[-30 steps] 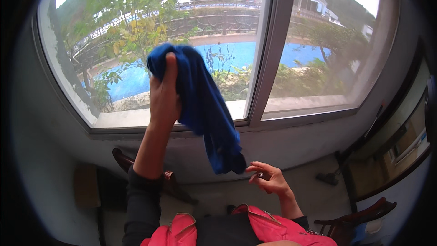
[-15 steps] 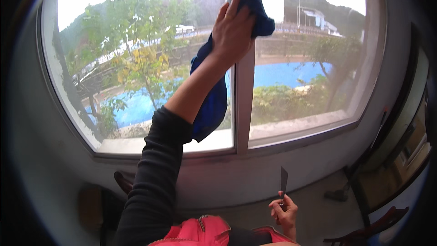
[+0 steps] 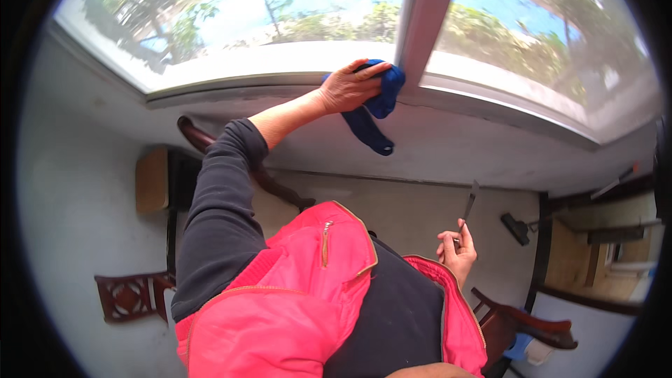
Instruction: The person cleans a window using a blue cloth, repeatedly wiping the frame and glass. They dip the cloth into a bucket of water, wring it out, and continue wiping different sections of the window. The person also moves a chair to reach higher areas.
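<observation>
Along the bottom rail of the window frame, close to the foot of its upright post, a blue cloth is held bunched by the left hand. The hand is partly curled, with the fabric gathered under its palm side and the fingers laid over it, pointed to the right and slightly spread. How firmly the cloth is squeezed cannot be told, nor whether the post is touched. From the bunch a darker loose end is let hang below the rail, in front of the pale wall.

Lower and to the right, well apart from the cloth, a thin flat-bladed tool is held by the right hand. Its lower end is enclosed by curled fingers and mostly hidden by them; the blade is pointed up and slightly to the right, away from the body. Beyond this hand, a dark brush head is seen on the floor.
</observation>
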`<state>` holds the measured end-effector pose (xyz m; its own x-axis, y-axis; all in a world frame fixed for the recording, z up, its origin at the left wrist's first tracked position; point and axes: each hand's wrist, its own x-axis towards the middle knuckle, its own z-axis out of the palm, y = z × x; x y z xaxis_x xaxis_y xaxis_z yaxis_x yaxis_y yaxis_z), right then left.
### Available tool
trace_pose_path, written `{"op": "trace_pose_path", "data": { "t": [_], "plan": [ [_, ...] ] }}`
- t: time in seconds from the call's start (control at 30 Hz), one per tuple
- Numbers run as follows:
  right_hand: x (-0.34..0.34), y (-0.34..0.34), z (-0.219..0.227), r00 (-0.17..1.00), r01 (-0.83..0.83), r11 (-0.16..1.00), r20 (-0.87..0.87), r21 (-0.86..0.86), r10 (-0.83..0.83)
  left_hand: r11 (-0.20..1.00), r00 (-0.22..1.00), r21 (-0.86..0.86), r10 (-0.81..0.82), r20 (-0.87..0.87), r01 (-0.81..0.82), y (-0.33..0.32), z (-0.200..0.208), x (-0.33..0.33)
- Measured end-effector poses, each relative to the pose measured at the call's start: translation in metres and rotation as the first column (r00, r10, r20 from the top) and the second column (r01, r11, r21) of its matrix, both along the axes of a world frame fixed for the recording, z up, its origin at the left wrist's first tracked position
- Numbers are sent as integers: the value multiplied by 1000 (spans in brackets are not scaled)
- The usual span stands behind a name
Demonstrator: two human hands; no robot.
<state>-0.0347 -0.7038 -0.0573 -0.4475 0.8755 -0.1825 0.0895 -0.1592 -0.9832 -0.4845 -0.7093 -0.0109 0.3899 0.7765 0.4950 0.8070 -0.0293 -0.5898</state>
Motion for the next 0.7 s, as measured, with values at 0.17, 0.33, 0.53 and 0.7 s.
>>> {"op": "trace_pose_path", "data": {
  "t": [0.17,0.33,0.53,0.7],
  "plan": [
    [-29,13,-3,994,-108,992,20,-59,110,993,998,94,65,20,-67,-10,-14,-7],
    [-69,19,6,966,-219,976,133,-20,220,964,961,62,252,110,-260,-80,-25,-58],
    [-156,-11,4,936,-326,945,137,-17,326,880,880,171,390,270,-443,-229,-51,-175],
    [-218,-40,6,833,-475,880,308,-28,459,645,702,348,435,564,-680,-352,-59,-265]
  ]
}}
